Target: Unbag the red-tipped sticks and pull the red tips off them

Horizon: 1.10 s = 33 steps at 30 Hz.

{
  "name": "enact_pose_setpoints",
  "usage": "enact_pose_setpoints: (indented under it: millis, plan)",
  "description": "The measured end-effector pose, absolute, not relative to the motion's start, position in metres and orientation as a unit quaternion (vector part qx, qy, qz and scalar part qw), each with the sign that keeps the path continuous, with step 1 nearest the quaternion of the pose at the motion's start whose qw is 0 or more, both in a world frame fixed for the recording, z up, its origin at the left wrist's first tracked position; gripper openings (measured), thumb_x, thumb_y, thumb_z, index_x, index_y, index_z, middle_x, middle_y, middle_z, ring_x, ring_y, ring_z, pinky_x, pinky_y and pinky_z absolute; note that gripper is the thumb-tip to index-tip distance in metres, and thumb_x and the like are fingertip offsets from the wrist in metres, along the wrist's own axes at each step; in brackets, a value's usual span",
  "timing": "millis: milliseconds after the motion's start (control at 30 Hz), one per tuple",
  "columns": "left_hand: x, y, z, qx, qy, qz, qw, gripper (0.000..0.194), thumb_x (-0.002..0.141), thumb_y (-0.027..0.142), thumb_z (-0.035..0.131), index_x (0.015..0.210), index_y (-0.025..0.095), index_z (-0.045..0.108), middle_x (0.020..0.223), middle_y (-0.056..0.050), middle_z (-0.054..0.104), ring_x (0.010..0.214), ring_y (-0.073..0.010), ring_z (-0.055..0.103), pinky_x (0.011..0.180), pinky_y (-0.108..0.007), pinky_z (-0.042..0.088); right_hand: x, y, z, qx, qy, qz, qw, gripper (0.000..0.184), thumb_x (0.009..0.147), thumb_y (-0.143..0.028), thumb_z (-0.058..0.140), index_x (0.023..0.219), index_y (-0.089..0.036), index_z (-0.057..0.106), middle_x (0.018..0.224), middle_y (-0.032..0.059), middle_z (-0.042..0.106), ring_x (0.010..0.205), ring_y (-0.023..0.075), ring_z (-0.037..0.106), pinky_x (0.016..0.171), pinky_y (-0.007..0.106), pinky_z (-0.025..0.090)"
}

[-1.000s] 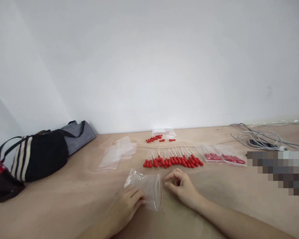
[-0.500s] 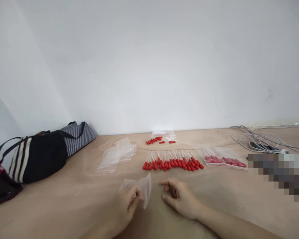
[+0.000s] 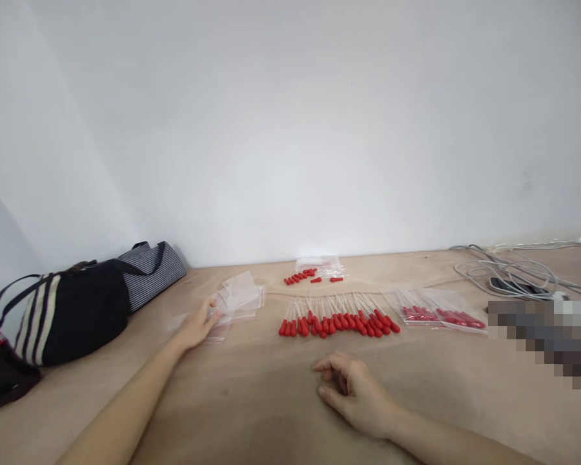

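My left hand (image 3: 201,325) reaches to the stack of clear zip bags (image 3: 242,298) at the left. Its fingers touch the near bags, and finger and thumb look a little apart. Another clear bag (image 3: 175,321) shows faintly on the far side of my left wrist. My right hand (image 3: 351,391) rests on the table, fingers loosely curled, thumb apart, nothing between them. Beyond it lies a row of droppers (image 3: 339,323) with red rubber bulbs towards me and thin pale tubes pointing away.
Two filled bags of droppers (image 3: 438,316) lie right of the row. Loose red bulbs (image 3: 297,278) and a bag with thin tubes (image 3: 322,265) are near the wall. Cables (image 3: 494,268) and a dark device (image 3: 518,286) lie right. A black bag (image 3: 84,313) and a bottle (image 3: 4,368) stand left.
My left hand has moved from the middle, with a clear bag, forward and left to the bag stack. The spot before my right hand no longer holds that bag. My right hand has barely moved.
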<state>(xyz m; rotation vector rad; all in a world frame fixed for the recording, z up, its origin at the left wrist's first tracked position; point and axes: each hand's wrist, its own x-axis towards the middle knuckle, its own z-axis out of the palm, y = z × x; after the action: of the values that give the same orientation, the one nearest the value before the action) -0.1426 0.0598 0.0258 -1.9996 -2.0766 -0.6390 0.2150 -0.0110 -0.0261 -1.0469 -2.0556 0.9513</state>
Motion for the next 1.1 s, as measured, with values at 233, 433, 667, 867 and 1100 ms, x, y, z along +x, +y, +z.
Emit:
enact_pose_setpoints:
  millis: [233,433,667,867,1100]
  plan:
    - [-0.140,0.050,-0.003,-0.656,-0.680,-0.234,0.229,0.034,0.082,0.034,0.032,0.098,0.017,0.056,0.105,-0.011,0.061,0.109,-0.0275,0.046,0.095,-0.046,0.025,0.230,0.003,-0.016,-0.405,-0.797,0.274,0.354,0.021,0.070,-0.018,0.049,0.088,-0.020,0.060,0.078,0.0022,0.056,0.063,0.0112,0.050,0.056,0.022,0.039]
    - [-0.098,0.021,0.001,-0.734,-0.541,-0.279,0.300,0.023,0.080,0.029,0.040,0.082,0.018,0.059,0.085,-0.008,0.064,0.089,-0.0237,0.054,0.083,-0.038,0.037,0.313,0.048,-0.014,-0.557,-0.775,-0.048,0.296,0.028,0.072,-0.014,0.043,0.090,-0.021,0.062,0.092,0.0060,0.059,0.087,0.0196,0.049,0.071,0.029,0.037]
    - [-0.036,0.004,0.000,-0.814,-0.464,-0.271,0.219,0.016,0.080,0.025,0.044,0.076,0.021,0.059,0.081,-0.004,0.064,0.083,-0.0193,0.054,0.080,-0.035,0.038,0.378,0.073,-0.033,-0.621,-0.758,-0.157,0.122,0.032,0.071,-0.014,0.045,0.096,-0.023,0.061,0.096,0.0068,0.061,0.090,0.0223,0.047,0.069,0.031,0.029]
    - [-0.031,0.006,-0.002,-0.833,-0.435,-0.285,0.187,0.016,0.081,0.021,0.044,0.073,0.019,0.058,0.077,-0.004,0.061,0.078,-0.0169,0.053,0.076,-0.033,0.040,0.371,0.081,-0.037,-0.614,-0.762,-0.173,0.111,0.022,0.078,-0.015,0.040,0.083,-0.016,0.061,0.083,0.0101,0.061,0.083,0.0203,0.050,0.069,0.030,0.028]
    - [-0.032,0.006,-0.003,-0.835,-0.430,-0.295,0.177,0.016,0.081,0.021,0.045,0.072,0.018,0.058,0.080,-0.005,0.059,0.080,-0.0170,0.053,0.075,-0.032,0.041,0.370,0.087,-0.044,-0.660,-0.715,-0.152,0.177,0.019,0.082,-0.018,0.035,0.085,-0.014,0.054,0.086,0.0109,0.058,0.070,0.0189,0.054,0.063,0.029,0.032]
